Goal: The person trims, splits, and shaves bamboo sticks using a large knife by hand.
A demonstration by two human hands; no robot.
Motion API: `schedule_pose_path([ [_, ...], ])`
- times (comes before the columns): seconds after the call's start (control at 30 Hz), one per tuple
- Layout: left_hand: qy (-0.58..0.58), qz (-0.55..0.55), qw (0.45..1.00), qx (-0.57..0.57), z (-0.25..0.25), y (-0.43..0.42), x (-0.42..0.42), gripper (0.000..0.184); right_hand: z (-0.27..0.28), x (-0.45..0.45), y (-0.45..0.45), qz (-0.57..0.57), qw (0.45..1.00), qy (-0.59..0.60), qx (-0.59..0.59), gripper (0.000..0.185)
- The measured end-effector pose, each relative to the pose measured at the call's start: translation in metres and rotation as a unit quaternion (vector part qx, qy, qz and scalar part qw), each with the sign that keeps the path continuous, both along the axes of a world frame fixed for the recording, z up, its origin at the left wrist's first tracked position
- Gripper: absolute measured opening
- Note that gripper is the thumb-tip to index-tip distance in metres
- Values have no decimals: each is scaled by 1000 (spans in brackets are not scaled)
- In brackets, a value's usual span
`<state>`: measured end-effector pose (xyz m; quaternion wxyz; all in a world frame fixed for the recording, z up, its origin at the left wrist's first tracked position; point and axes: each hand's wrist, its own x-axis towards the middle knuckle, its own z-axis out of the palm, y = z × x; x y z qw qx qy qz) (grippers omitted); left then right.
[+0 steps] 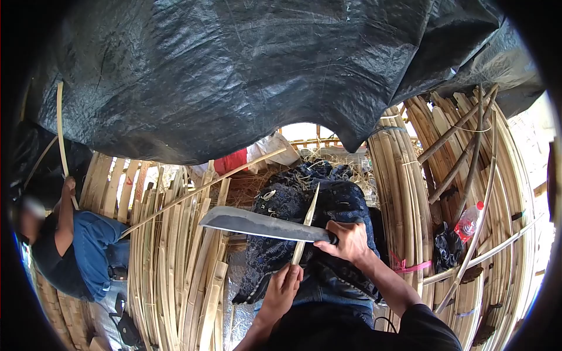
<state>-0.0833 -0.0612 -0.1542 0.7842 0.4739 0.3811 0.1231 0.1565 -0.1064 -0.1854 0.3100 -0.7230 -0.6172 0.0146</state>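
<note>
My right hand (349, 241) is closed around the dark handle of a machete (257, 224), whose broad blade points left across my lap. The blade lies across a pale bamboo strip (311, 213) with a pointed upper end. Lower down, my left hand (283, 291) grips that strip near its bottom end. Under both is a dark patterned cloth (275, 213) spread over my legs, with curled shavings on it.
Bamboo slats (170, 251) lie in rows on the left; tied bundles (401, 193) stand on the right. A plastic bottle (469, 222) with a red cap rests among poles. Black tarp (246, 70) hangs overhead. Another person (76, 240) sits at left, holding a strip.
</note>
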Motion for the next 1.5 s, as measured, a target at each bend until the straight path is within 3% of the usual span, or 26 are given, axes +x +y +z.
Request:
schedule_pose_path([
  [0.07, 34, -13, 997, 71, 7, 3, 1, 38, 3, 1, -1, -5, 1000, -5, -5, 56],
  [0.17, 14, -22, 996, 82, 12, 5, 2, 38, 5, 0, -6, -4, 999, 40, -7, 56],
  [0.63, 7, 2, 1000, 14, 17, 11, -2, 39, 20, 3, -13, -51, 990, 131, -12, 52],
  [0.73, -57, -7, 983, -174, 26, 17, -4, 54, 18, 1, -13, -55, 988, 146, -18, 52],
  [0.83, -112, -35, 960, -255, 17, 22, -11, 53, 20, -3, -10, -55, 986, 155, -9, 52],
  [0.87, -122, -40, 948, -291, 17, 26, -15, 45, 20, -4, -10, -55, 986, 156, -7, 52],
  [1.03, -179, -75, 936, -294, 24, 31, -14, 29, 26, -9, -3, -35, 983, 179, 20, 51],
  [1.1, -112, -100, 974, -169, 31, 32, -8, 29, 29, -11, -1, -29, 984, 175, 25, 52],
  [1.23, -106, -117, 973, -169, 37, 40, -7, 26, 37, -15, -1, 4, 986, 162, 29, 53],
  [1.3, -153, -90, 960, -216, 34, 39, -2, 27, 38, -15, -1, 11, 988, 147, 36, 54],
  [1.5, -129, -46, 965, -225, 44, 25, 4, 34, 46, -18, -4, 31, 993, 110, 22, 58],
])
